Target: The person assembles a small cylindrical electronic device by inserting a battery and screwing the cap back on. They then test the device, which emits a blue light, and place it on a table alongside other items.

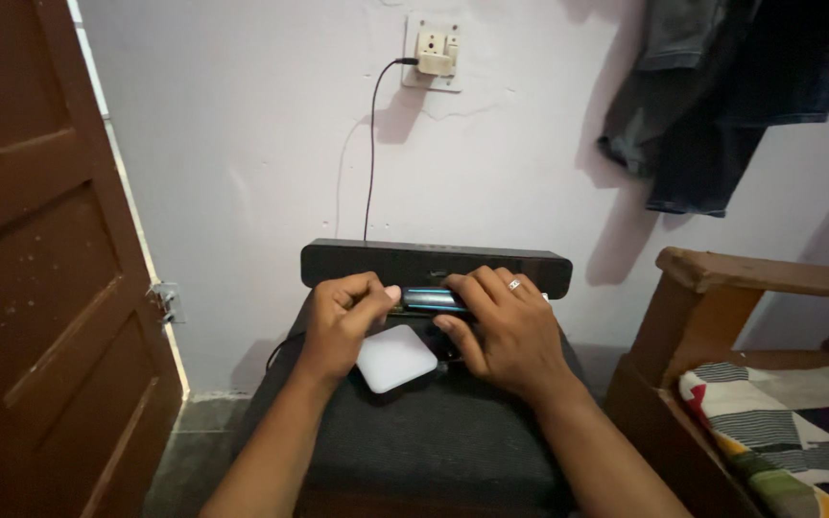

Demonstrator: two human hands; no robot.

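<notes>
both hands on the small dark glowing device [431, 299]: left hand [343, 324] pinching its left end, right hand [503, 326] gripping the right, in front of black soundbar [434, 261] above white box [395, 357]; device not yet set down

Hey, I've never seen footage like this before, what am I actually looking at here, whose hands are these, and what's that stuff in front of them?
This is one picture from a camera worn on a person's head, looking down at their own two bare hands. No machine is involved. The left hand and the right hand, which wears a ring, both grip a small dark device with a glowing blue strip. Just behind it lies a long black speaker bar, with a black cable running up to a wall socket. Under the hands sits a white square box on a dark cloth-covered stand. A wooden door is at left, a bed at right.
</notes>
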